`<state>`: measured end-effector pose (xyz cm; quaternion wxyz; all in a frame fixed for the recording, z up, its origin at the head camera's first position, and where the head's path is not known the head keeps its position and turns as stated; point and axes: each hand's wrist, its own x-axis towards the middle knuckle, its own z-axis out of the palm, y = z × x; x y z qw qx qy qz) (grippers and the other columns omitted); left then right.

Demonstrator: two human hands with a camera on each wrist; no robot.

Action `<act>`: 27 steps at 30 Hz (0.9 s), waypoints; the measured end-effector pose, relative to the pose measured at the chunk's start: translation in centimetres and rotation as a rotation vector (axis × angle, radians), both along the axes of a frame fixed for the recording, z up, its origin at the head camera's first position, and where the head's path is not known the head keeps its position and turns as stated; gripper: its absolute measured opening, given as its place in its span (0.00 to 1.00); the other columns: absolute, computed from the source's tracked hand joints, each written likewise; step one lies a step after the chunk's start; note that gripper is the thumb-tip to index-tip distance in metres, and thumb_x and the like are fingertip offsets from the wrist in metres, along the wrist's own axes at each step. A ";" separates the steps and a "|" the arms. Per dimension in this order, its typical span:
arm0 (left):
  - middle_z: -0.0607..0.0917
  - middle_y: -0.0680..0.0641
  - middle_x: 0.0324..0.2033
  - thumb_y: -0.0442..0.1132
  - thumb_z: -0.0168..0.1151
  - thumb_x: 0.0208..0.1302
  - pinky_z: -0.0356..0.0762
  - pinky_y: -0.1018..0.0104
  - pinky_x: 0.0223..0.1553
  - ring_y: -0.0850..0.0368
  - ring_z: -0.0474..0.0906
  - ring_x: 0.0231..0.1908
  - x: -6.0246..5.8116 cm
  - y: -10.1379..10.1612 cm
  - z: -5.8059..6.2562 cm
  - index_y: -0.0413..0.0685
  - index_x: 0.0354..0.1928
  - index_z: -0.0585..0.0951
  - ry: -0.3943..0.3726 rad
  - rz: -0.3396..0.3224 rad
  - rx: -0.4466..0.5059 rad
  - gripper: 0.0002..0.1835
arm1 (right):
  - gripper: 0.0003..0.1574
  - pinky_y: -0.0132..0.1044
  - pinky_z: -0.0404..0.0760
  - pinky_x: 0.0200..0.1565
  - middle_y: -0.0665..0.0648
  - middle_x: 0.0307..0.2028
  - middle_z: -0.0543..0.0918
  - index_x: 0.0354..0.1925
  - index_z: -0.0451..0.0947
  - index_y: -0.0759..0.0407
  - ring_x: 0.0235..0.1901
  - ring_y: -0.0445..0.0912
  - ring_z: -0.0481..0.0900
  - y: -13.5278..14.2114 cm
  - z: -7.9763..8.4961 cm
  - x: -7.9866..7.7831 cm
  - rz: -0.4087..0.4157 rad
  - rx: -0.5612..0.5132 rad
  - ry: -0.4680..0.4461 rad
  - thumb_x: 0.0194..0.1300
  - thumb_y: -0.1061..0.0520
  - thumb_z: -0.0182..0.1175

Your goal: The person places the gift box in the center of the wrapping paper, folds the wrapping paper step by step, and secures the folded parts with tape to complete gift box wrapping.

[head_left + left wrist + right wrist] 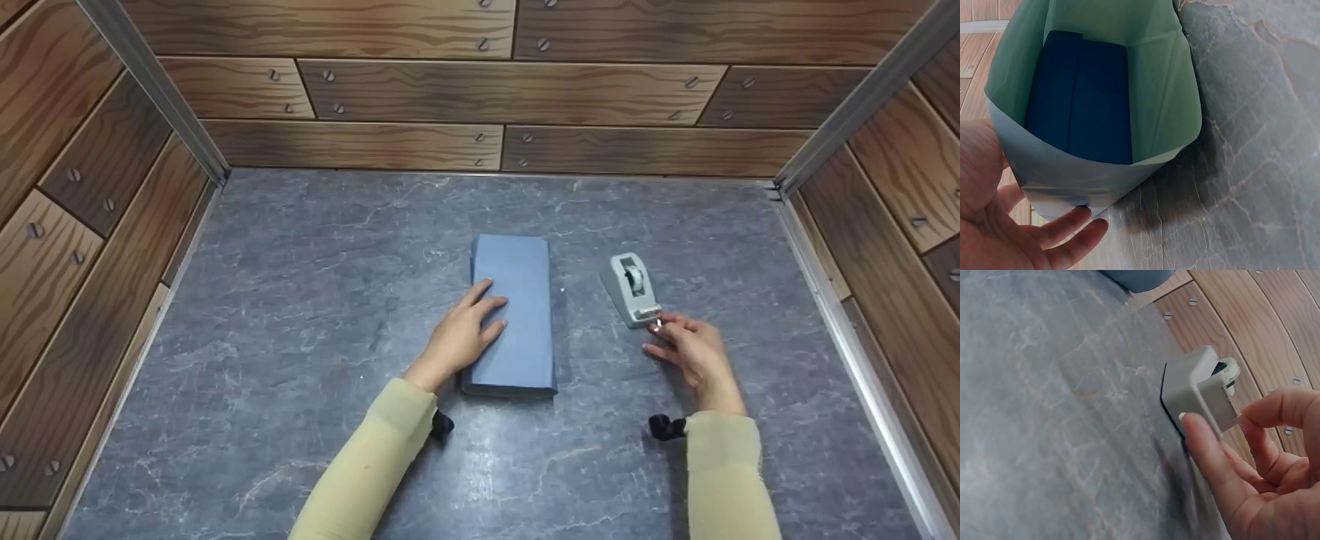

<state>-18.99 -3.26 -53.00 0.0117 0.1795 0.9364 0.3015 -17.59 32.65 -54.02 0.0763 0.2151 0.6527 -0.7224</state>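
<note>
Blue paper point(514, 315), pale green inside, is wrapped round a dark blue box point(1098, 101) that shows through the paper's open end in the left wrist view. My left hand point(459, 335) rests on the wrap's left side, fingers spread over its top. To the right stands a pale grey tape dispenser point(630, 292) with a small tape roll point(634, 279) in it. At the dispenser's toothed cutter, my right hand point(697, 352) pinches the clear tape end point(1234, 422) between its fingertips. Another digit of that hand lies along the dispenser's front in the right wrist view.
Both things stand on a grey marbled tabletop point(315, 300). Wood-patterned panels point(510, 90) enclose it at the back and sides, with metal rails point(855, 352) along the edges. Black wrist cameras point(666, 427) stick out from the sleeves.
</note>
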 end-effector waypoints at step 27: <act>0.57 0.52 0.67 0.52 0.52 0.64 0.63 0.52 0.56 0.49 0.60 0.61 0.0 0.0 0.0 0.60 0.58 0.73 -0.004 0.002 0.027 0.21 | 0.18 0.36 0.80 0.34 0.64 0.50 0.74 0.36 0.71 0.69 0.42 0.49 0.76 -0.8 -0.6 -0.5 0.007 0.537 -0.019 0.61 0.52 0.59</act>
